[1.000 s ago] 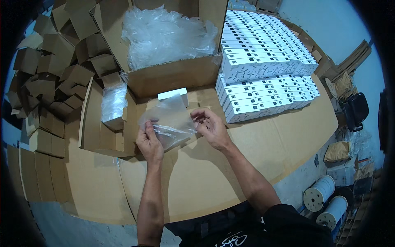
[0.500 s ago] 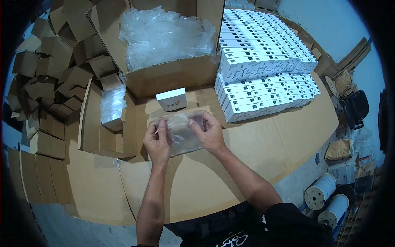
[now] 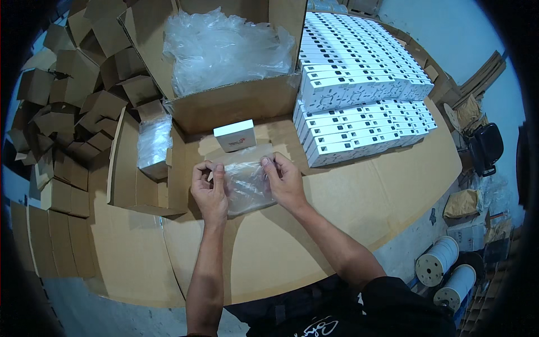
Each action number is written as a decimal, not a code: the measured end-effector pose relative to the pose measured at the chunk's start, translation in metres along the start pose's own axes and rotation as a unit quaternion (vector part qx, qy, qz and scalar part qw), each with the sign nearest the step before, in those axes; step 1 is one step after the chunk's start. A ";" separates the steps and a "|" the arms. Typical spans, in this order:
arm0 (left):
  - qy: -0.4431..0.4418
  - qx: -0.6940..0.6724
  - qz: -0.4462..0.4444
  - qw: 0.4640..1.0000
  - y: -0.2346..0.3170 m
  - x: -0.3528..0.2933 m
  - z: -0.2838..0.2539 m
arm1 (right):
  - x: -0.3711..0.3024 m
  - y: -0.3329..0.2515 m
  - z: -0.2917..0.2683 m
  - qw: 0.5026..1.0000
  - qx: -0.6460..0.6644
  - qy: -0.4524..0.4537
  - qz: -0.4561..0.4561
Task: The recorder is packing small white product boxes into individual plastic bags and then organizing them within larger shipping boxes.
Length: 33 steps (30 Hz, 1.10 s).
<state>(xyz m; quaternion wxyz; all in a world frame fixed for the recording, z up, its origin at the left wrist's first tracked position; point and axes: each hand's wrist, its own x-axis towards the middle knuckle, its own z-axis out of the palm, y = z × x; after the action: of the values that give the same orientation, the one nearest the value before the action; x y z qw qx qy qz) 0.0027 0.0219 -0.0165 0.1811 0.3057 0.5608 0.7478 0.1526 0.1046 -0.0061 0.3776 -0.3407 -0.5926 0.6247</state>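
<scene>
Head view: left fingers [image 3: 218, 174] and right fingers [image 3: 270, 168] pinch a clear bag [image 3: 245, 185] between them.

Free cardboard [image 3: 359, 196] rightward, white box [image 3: 234, 136] ahead, perhaps touching bag [image 3: 247, 182]

Head camera: wide fisheye, worn on the head. It faces downward and forward, viewing the table [image 3: 275, 253] from close above.
</scene>
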 end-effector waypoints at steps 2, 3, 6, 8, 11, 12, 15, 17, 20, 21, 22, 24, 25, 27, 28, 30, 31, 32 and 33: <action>0.013 0.034 0.061 0.997 0.001 0.000 0.001 | -0.003 0.001 0.005 0.982 -0.164 0.057 -0.074; 0.022 0.024 0.019 0.999 0.008 -0.002 0.003 | -0.003 -0.001 0.005 0.982 -0.164 0.057 -0.074; 0.029 0.051 0.017 0.998 0.011 0.001 -0.006 | -0.005 -0.008 0.008 0.969 -0.184 0.080 -0.142; 0.024 0.086 0.055 0.994 0.011 0.005 -0.016 | -0.005 -0.009 0.006 0.966 -0.191 0.109 -0.139; 0.037 -0.043 -0.035 0.998 0.017 0.002 -0.013 | -0.003 -0.006 0.002 0.966 -0.177 0.129 -0.135; -0.004 -0.054 -0.054 0.997 0.020 -0.006 -0.002 | -0.003 -0.006 0.004 0.967 -0.176 0.127 -0.136; -0.125 -0.008 -0.128 0.984 0.027 -0.007 -0.001 | -0.006 -0.006 0.004 0.970 -0.165 0.116 -0.135; -0.207 0.029 -0.203 0.957 0.030 -0.007 0.000 | -0.004 0.000 -0.003 0.984 -0.148 0.079 -0.058; -0.245 0.036 -0.220 0.943 0.030 -0.003 -0.010 | 0.005 -0.003 -0.005 0.995 -0.002 0.002 -0.097; -0.245 0.035 -0.218 0.944 0.027 -0.002 -0.012 | 0.010 -0.006 -0.009 0.995 -0.002 0.001 -0.099; -0.249 0.051 -0.202 0.946 0.024 -0.002 -0.014 | 0.015 -0.011 -0.014 0.996 0.020 -0.013 -0.091; -0.253 0.064 -0.188 0.947 0.024 -0.002 -0.014 | 0.023 -0.024 -0.017 0.995 0.040 -0.027 -0.082; -0.252 0.068 -0.181 0.948 0.026 -0.002 -0.013 | 0.026 -0.032 -0.018 0.992 0.022 0.009 -0.121; -0.250 0.071 -0.174 0.950 0.027 -0.002 -0.013 | 0.020 -0.062 -0.018 0.983 -0.098 0.026 -0.152; -0.240 0.063 -0.189 0.950 0.027 -0.003 -0.014 | 0.020 -0.069 -0.017 0.983 -0.098 0.025 -0.153; -0.233 0.054 -0.203 0.949 0.030 -0.003 -0.010 | 0.023 -0.077 -0.018 0.858 -0.358 -0.016 -0.367; -0.230 0.071 -0.195 0.951 0.033 -0.003 -0.008 | 0.023 -0.077 -0.017 0.858 -0.358 -0.016 -0.368; -0.225 0.087 -0.187 0.952 0.035 -0.004 -0.008 | 0.023 -0.078 -0.016 0.849 -0.377 -0.033 -0.368; -0.224 0.087 -0.186 0.953 0.033 -0.003 -0.009 | 0.024 -0.079 -0.015 0.840 -0.394 -0.051 -0.368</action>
<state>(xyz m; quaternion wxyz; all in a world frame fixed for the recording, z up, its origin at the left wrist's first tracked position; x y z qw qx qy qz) 0.0015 0.0034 0.0123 0.4106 0.3704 0.6153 0.5618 0.1600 0.1337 0.0718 0.3829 -0.1857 -0.8889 0.1695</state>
